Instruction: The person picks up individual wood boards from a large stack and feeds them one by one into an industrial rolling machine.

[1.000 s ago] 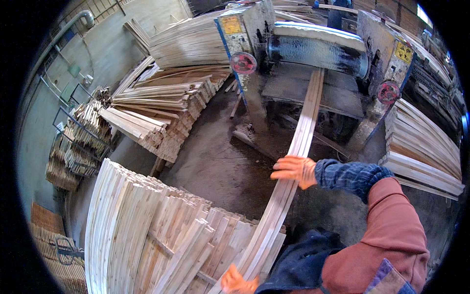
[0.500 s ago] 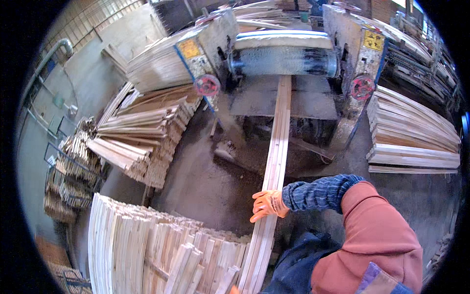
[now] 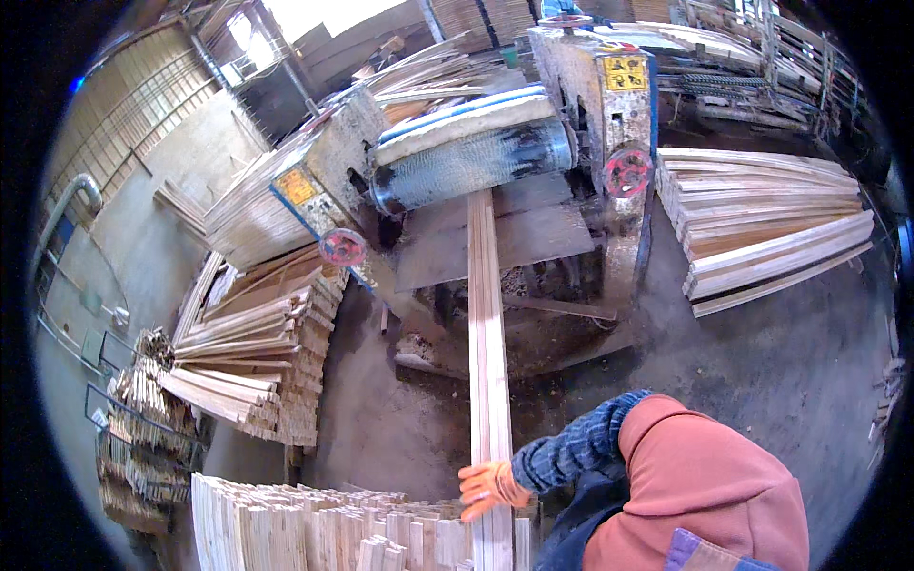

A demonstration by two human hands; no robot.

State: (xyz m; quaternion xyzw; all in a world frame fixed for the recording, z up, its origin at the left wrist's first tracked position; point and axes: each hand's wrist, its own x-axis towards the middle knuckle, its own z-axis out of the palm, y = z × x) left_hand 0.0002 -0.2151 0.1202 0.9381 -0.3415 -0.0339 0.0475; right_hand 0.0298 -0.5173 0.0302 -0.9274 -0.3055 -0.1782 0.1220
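Observation:
A bundle of long wooden strips (image 3: 488, 352) runs from the machine's roller (image 3: 476, 162) toward me, its far end under the roller. My right hand (image 3: 493, 487), in an orange glove, is closed over the near part of these strips from their right side, fingers lying across the top. The sleeve above it is dark and striped, then pinkish red. My left hand is out of view. Just left of my right hand stands a tight stack of pale wooden strips (image 3: 276, 523).
The machine's two side frames carry red handwheels (image 3: 343, 247) at left and right. Stacked strips (image 3: 248, 352) lie at the left, another pile (image 3: 771, 224) at the right. A loose stick (image 3: 562, 306) lies beneath the machine's plate (image 3: 543, 233).
The view has turned and tilted, so the machine appears further left and slanted. My right hand stays on the strips, lower in view. The bit of orange at the bottom edge is gone.

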